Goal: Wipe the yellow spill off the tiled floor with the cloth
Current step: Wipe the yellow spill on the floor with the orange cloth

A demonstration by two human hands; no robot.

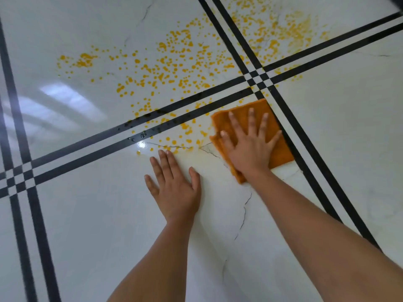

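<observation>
An orange cloth [281, 149] lies flat on the white tiled floor [87, 225], just right of centre. My right hand [250, 147] presses on it with fingers spread, palm down. My left hand [174, 188] rests flat on the bare tile to the left of the cloth, fingers apart, holding nothing. The yellow spill [174, 70] is a wide scatter of droplets across the tiles beyond both hands, reaching the far right tile [281, 29]. Its nearest drops [187, 127] lie just left of the cloth.
Paired black stripes [196, 105] cross the floor and meet just beyond the cloth [256, 80]; another crossing is at the left [18, 178]. Thin dark veins [243, 216] run through the tile between my arms. A bright glare spot [141, 144] shines near the left hand.
</observation>
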